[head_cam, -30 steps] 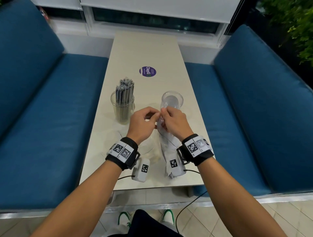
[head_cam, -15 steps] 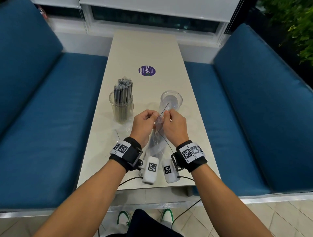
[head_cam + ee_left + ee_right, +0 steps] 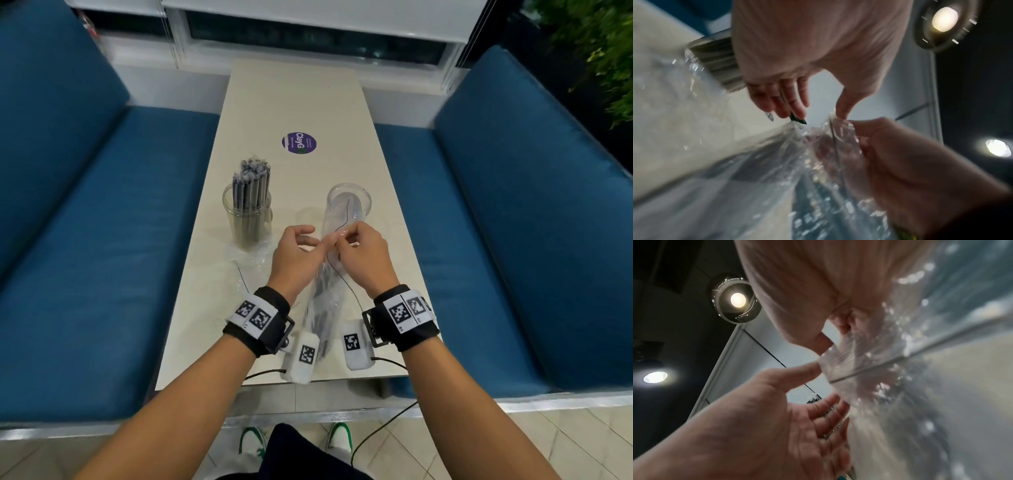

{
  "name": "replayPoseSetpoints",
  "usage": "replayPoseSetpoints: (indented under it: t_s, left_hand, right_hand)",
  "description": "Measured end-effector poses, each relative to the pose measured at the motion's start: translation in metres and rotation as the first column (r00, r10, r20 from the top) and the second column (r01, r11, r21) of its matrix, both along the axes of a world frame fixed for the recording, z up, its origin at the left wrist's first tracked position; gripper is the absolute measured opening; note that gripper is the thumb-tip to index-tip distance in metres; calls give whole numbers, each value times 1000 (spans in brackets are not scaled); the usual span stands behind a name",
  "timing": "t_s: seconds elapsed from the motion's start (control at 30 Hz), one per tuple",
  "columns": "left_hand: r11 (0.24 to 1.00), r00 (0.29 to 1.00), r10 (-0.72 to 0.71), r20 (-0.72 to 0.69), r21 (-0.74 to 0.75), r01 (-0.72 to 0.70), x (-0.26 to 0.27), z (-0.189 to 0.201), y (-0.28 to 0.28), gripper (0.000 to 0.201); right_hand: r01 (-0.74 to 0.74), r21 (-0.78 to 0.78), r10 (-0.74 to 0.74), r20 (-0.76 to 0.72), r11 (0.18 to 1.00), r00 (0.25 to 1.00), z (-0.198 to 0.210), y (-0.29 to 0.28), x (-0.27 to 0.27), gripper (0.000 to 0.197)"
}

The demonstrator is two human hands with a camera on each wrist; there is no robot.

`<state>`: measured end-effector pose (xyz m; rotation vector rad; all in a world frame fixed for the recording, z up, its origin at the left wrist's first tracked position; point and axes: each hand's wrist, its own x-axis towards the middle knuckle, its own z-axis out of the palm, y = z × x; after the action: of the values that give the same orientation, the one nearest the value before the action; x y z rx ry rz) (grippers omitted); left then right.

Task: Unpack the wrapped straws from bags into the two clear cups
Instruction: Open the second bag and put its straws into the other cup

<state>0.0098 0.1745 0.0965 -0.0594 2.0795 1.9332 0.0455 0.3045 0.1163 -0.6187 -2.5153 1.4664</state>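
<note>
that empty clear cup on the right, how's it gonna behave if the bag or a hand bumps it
The empty cup is probably very light: thin clear plastic with nothing in it, so a nudge would likely slide it on the smooth table. It is tall and narrow, so it may tip and then roll. The other cup, packed with wrapped straws, looks steadier.

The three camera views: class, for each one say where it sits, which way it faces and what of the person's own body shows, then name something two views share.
Head: worn high, facing forward and down at the table; both forearms, left hand, right hand.
Left wrist: under the left hand, facing up along its fingers at the straw bag.
Right wrist: under the right hand, facing up; both palms show.
Shared: both wrist views show the bag and ceiling lights.
</note>
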Motion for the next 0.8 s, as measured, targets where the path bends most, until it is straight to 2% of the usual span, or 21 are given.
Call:
replayPoseSetpoints:
  t_s: [0.03, 0.07, 0.17, 0.27, 0.37, 0.43, 0.5, 0.57, 0.7, 0.8]
  left_hand:
    - [996, 998, -14, -53, -84, 9, 2, -3, -1, 31]
    - [995, 996, -35, -85, -100, 27, 3, -7, -2, 26]
    - [998, 995, -24, -96, -60, 18, 2, -9, -6, 17]
    - [998, 991, 48, -123, -27, -52, -1, -10, -7, 19]
    - [999, 992, 39, -123, 2, -39, 0, -9, -6, 14]
    - [999, 993, 29, -112, 39, -25, 1, -7, -7, 12]
    - [998, 992, 34, -124, 56, -28, 1, -6, -6, 14]
    - [997, 990, 64, -128, 51, -58, 0, -7, -7, 19]
    - [993, 995, 87, -40, 78, -84, -1, -5, -11, 29]
    - [997, 999, -21, -27, -77, 19, 9, 0, -9, 45]
  right_hand:
    - [5, -17, -5, 0, 1000, 1000, 0, 0, 0, 8]
    - [3, -38, -2, 8, 999, 1000, -1, 0, 0, 7]
    - [15, -90, -13, 24, 996, 1000, -1, -2, 2, 6]
    - [99, -152, -101, -8, 984, 995, -1, -3, 4, 8]
    - [94, -112, -93, 17, 989, 996, 2, -6, 10, 31]
    - [38, -76, -34, 48, 996, 998, 0, -10, 13, 34]
    - [14, -72, -11, 36, 997, 999, -3, -10, 13, 21]
    - [75, -125, -71, 30, 989, 997, -6, -5, 12, 12]
    - [169, -279, -165, 37, 945, 986, -6, 3, 19, 10]
    - [148, -272, -157, -10, 951, 988, -8, 2, 21, 9]
